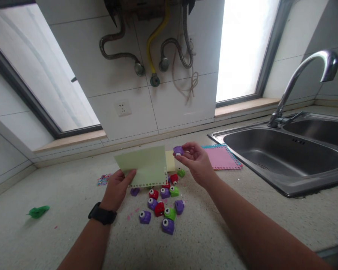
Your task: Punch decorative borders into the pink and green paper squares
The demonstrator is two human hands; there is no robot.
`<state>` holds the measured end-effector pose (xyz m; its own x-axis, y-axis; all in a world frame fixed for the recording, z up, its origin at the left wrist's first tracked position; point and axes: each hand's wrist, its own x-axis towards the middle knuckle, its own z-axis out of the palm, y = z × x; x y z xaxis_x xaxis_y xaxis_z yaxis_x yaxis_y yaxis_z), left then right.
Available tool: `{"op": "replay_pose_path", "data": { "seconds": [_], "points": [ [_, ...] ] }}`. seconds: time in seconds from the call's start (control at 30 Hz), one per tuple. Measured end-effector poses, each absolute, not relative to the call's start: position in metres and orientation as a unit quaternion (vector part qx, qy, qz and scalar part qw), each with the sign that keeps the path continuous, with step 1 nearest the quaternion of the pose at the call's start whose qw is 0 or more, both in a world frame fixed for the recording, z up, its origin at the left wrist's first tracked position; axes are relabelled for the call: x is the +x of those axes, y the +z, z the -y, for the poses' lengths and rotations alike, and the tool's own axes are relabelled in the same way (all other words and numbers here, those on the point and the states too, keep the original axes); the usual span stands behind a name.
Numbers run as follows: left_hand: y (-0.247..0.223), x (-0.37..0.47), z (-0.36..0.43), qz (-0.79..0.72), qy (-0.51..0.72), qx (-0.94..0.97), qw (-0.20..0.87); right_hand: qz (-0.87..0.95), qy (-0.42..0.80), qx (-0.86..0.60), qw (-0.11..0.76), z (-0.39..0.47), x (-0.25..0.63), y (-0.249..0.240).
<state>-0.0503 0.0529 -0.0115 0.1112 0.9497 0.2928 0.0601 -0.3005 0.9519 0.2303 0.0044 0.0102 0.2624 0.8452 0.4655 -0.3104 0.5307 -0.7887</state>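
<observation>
My left hand point(118, 184) grips a pale green sheet of paper point(145, 165) by its left part, thumb on top. Small punched holes run along the sheet's near and right edges. Just right of the paper, my right hand point(196, 159) pinches a purple craft punch point(178, 150) with a white button, apart from the sheet. Below the paper, several more punches in purple, red and green lie on the counter, among them a red punch point(159, 209), a green punch point(169, 213) and a purple punch point(168, 226).
Pink paper point(218, 157) with punched edges lies on other sheets at the right, beside the steel sink point(284, 157) and its faucet point(295, 78). Coloured confetti point(103, 179) sits left of my hand. A green crumpled piece point(38, 212) rests at far left on the counter point(73, 195).
</observation>
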Motion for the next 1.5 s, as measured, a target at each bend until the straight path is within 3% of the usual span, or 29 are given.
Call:
{"op": "replay_pose_path", "data": {
  "seconds": [0.23, 1.5],
  "points": [
    [-0.011, -0.054, -0.052, -0.434, 0.532, 0.655, 0.316, 0.561, 0.353, -0.242, 0.709, 0.009, 0.226, 0.02],
    [-0.017, -0.06, -0.057, -0.428, 0.503, 0.687, 0.302, 0.631, 0.313, -0.243, 0.667, 0.008, 0.227, 0.012]
  ]
}}
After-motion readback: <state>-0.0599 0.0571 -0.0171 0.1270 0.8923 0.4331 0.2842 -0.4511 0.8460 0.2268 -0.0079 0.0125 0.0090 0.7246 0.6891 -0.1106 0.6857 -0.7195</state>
